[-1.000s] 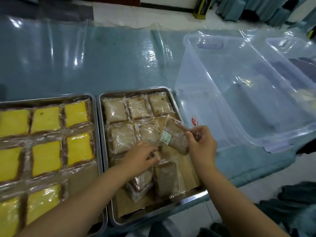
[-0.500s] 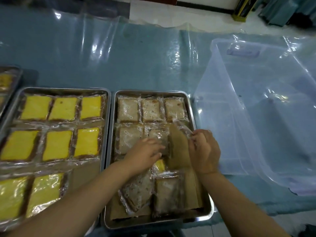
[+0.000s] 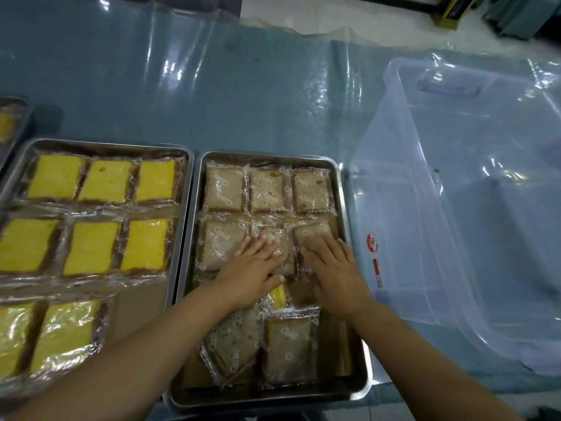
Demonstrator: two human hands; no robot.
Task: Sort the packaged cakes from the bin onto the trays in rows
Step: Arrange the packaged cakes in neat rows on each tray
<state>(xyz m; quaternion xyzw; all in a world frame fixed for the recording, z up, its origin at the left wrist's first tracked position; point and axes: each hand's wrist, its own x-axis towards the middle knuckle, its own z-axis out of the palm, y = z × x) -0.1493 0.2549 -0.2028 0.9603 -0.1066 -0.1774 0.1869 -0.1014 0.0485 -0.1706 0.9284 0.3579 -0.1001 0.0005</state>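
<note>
Both hands lie flat and unclenched, gripping nothing: the left hand (image 3: pixel 253 270) presses the middle brown cake in crinkly clear wrap (image 3: pixel 277 249), the right hand (image 3: pixel 335 268) the one at the right edge (image 3: pixel 312 233) of the shallow steel tray (image 3: pixel 359 357). Two loose brown packets (image 3: pixel 288 347) lie at its near edge, long axes pointing away, just below both wrists. The clear plastic bin (image 3: pixel 425 226) looks empty.

Both hands (image 3: pixel 254 268) (image 3: pixel 335 270) flat, fingers spread, palms down

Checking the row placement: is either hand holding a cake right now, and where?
Nothing is held. Both hands lie flat: left hand on the middle brown cake, right hand on the rightmost one.
</note>
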